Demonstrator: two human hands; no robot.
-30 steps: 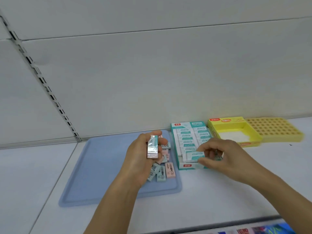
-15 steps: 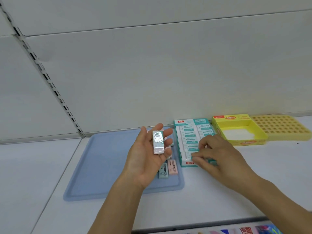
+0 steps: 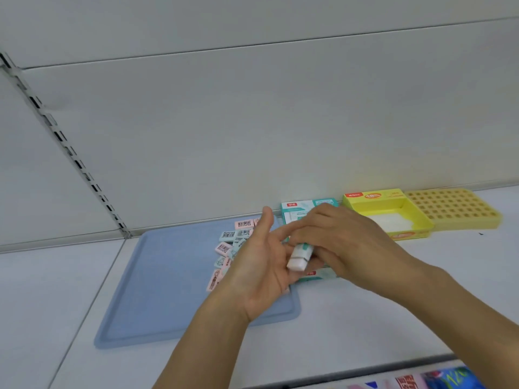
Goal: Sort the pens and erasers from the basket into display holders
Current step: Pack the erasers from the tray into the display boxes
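Fingers (image 3: 331, 248) of the right hand (image 3: 354, 248) pinch an eraser (image 3: 300, 256) above the extended, relaxed left hand (image 3: 261, 270). Erasers (image 3: 228, 235) on the tray (image 3: 168, 276) show barcodes. Teal box (image 3: 297, 210) and yellow box (image 3: 365, 195) carry unreadable red labels. Shelf (image 3: 365, 327) lies bare beside the tray.

Held eraser (image 3: 300, 255): white block in a teal-and-white sleeve, tilted, pinched between our two hands | Loose erasers (image 3: 228, 249): pink and pale-teal wrapped blocks, some barcode-up, scattered flat at our 11 o'clock | Teal display box (image 3: 297, 210): largely hidden at 12 o'clock | Yellow display box (image 3: 393, 217): open at 1 o'clock
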